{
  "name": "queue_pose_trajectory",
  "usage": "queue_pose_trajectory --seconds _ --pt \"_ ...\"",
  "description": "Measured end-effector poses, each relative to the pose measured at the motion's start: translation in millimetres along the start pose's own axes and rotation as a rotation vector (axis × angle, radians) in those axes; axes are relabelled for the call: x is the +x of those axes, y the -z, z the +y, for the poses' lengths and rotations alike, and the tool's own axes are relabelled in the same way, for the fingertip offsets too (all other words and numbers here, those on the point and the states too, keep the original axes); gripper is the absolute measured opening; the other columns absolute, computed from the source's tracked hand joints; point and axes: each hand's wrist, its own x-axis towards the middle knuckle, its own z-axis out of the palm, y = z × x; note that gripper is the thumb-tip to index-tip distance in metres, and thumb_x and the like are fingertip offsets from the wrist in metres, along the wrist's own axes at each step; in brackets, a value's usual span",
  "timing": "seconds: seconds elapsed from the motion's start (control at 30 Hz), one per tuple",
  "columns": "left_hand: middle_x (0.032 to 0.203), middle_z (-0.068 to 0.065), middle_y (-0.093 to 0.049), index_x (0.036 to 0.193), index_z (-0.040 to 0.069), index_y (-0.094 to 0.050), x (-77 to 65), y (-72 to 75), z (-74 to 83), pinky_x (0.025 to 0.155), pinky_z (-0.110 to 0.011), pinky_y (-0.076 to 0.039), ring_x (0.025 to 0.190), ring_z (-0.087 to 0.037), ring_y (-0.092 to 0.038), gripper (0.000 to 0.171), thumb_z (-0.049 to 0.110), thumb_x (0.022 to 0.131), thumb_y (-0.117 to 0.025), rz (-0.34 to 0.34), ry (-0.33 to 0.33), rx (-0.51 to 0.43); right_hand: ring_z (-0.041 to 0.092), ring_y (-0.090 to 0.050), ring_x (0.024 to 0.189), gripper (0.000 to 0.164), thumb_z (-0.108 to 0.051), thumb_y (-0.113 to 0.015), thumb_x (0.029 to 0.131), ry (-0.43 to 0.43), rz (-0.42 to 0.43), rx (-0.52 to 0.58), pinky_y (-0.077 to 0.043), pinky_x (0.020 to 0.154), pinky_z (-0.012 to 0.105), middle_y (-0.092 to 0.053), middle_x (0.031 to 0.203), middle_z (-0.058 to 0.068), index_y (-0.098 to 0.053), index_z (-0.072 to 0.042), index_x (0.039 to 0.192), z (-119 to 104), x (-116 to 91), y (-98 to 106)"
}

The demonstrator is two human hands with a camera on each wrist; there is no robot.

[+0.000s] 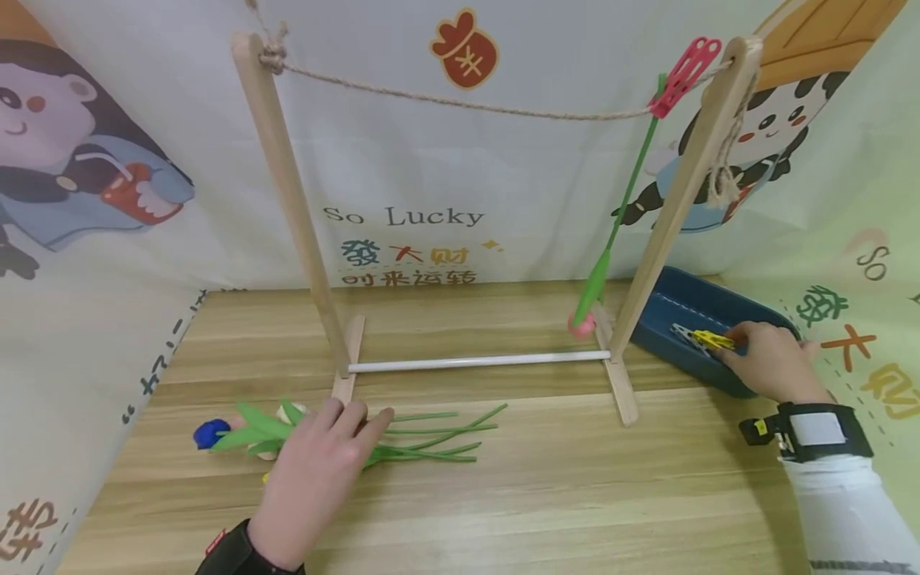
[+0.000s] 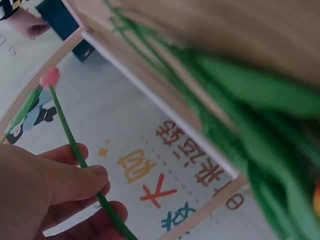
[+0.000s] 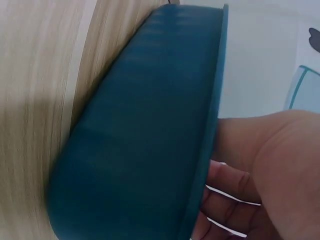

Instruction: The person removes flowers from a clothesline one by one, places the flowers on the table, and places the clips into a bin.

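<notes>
My left hand (image 1: 323, 451) is over a bunch of artificial tulips (image 1: 251, 431) lying on the table, their stems pointing right. Between its thumb and fingers it holds one green tulip stem (image 2: 67, 125), seen in the left wrist view. My right hand (image 1: 776, 363) reaches into a dark blue bin (image 1: 690, 291), its fingertips pinching the end of a yellow clothespin (image 1: 713, 339). A grey clothespin (image 1: 688, 339) lies beside the yellow one. In the right wrist view the bin wall (image 3: 145, 120) hides the fingertips and both clothespins.
A wooden frame (image 1: 291, 200) with a white crossbar (image 1: 477, 362) stands ahead, a twine rope (image 1: 460, 102) strung between its posts. From the rope's right end a pink tulip (image 1: 593, 283) hangs head down by a red clothespin (image 1: 686, 76). The bin sits beside the right post.
</notes>
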Motion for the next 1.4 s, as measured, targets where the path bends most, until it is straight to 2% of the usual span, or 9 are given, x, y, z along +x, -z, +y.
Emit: queue_pose_trajectory --seconds 0.1,0.27,0.4,0.53,0.77,1.03,1.2,1.4 --pt "0.091 -0.012 -0.061 0.113 0.002 -0.079 -6.5 -10.0 7.3 0.058 -0.035 -0.048 0.075 -0.027 -0.052 0.04 -0.013 0.076 -0.084 -0.024 -0.001 0.004 0.054 -0.059 0.1 0.042 -0.021 -0.073 0.098 -0.042 0.004 0.01 -0.027 0.081 0.073 -0.068 0.11 0.035 -0.066 0.016 0.117 3.1 3.6 -0.7" --pt "0.094 -0.012 -0.064 0.112 0.002 -0.079 -14.8 -26.6 18.8 0.066 -0.04 -0.057 0.083 -0.029 -0.059 0.037 -0.007 0.077 -0.087 -0.096 0.03 0.004 0.055 -0.061 0.099 0.043 -0.021 -0.074 0.098 -0.067 -0.034 0.017 -0.028 0.083 0.077 -0.07 0.107 0.033 -0.066 0.016 0.116 4.7 7.9 0.2" --pt "0.096 -0.012 -0.066 0.109 0.004 -0.079 -17.3 -37.5 24.7 0.067 -0.04 -0.058 0.082 -0.028 -0.059 0.032 -0.003 0.079 -0.086 -0.144 0.042 0.021 0.056 -0.062 0.101 0.047 -0.026 -0.074 0.098 -0.078 -0.079 0.009 -0.032 0.082 0.074 -0.07 0.109 0.033 -0.066 0.016 0.117 6.9 10.3 1.0" --pt "0.095 -0.011 -0.066 0.108 0.004 -0.079 -16.6 -44.5 25.8 0.066 -0.039 -0.057 0.08 -0.028 -0.059 0.03 -0.003 0.079 -0.087 -0.153 0.052 0.019 0.056 -0.06 0.102 0.049 -0.029 -0.074 0.099 -0.101 -0.112 0.009 -0.031 0.082 0.073 -0.069 0.111 0.035 -0.066 0.016 0.116 8.6 12.3 2.2" --pt "0.091 -0.009 -0.063 0.105 0.004 -0.079 -14.4 -47.7 23.9 0.065 -0.037 -0.058 0.08 -0.026 -0.06 0.032 -0.005 0.076 -0.088 -0.167 0.052 0.008 0.056 -0.058 0.104 0.047 -0.027 -0.073 0.099 -0.116 -0.159 0.016 -0.03 0.085 0.074 -0.067 0.115 0.036 -0.067 0.016 0.117 9.2 15.0 2.5" --pt "0.094 -0.01 -0.064 0.109 0.005 -0.078 -16.1 -46.9 24.1 0.067 -0.039 -0.057 0.083 -0.027 -0.061 0.034 -0.003 0.077 -0.088 -0.209 0.071 -0.002 0.055 -0.06 0.105 0.047 -0.028 -0.074 0.098 -0.097 -0.138 0.009 -0.031 0.085 0.074 -0.069 0.115 0.034 -0.068 0.015 0.117 9.4 15.3 3.9" --pt "0.097 -0.01 -0.064 0.113 0.006 -0.078 -14.8 -41.8 23.7 0.068 -0.04 -0.056 0.086 -0.027 -0.06 0.036 -0.003 0.078 -0.088 -0.232 0.092 -0.014 0.055 -0.062 0.102 0.05 -0.03 -0.075 0.097 -0.069 -0.107 0.003 -0.032 0.084 0.074 -0.071 0.112 0.033 -0.068 0.015 0.117 5.5 11.5 12.2" --pt "0.098 -0.008 -0.063 0.117 0.008 -0.078 -10.6 -33.0 19.7 0.066 -0.036 -0.053 0.085 -0.026 -0.058 0.042 -0.007 0.078 -0.087 -0.234 0.099 -0.027 0.056 -0.062 0.103 0.052 -0.029 -0.076 0.098 -0.036 -0.078 -0.021 -0.031 0.087 0.078 -0.07 0.111 0.033 -0.064 0.016 0.122 -9.1 9.6 33.9"
